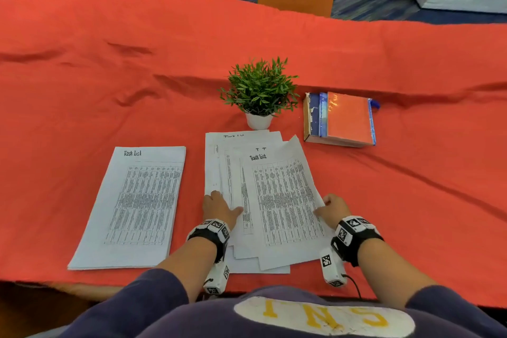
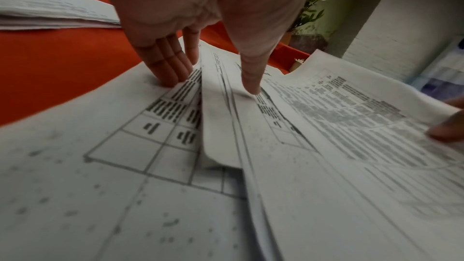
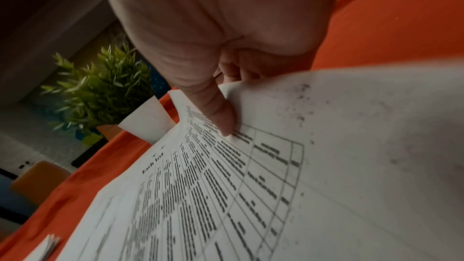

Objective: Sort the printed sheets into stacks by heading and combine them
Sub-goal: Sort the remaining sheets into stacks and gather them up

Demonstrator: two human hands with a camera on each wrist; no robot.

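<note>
Printed sheets (image 1: 263, 200) lie fanned out loosely near the front edge of the table, on its red cloth (image 1: 82, 77); the top sheet (image 1: 285, 200), headed "Task list", sits skewed toward the right. A squared-up stack (image 1: 137, 206) with the same heading lies to their left, apart from them. From the head view, the left hand (image 1: 219, 208) rests flat on the fan's left part, fingers straight. The right hand (image 1: 333, 207) holds the top sheet's right edge. Behind the fan stands a potted plant (image 1: 260, 90) in a white pot, and to its right a pile of books (image 1: 340, 121) topped by an orange cover.

From the left wrist, the fingers (image 2: 163, 62) press together on a lower sheet while the thumb (image 2: 251, 74) pins another, splaying the layers between them. The right hand's fingertips (image 2: 447, 126) show at the far edge.

From the right wrist, the thumb (image 3: 220, 114) lies on top of the sheet's lifted edge; the fingers (image 3: 233, 68) curl underneath, apparently pinching it, though they are mostly hidden by the paper.
</note>
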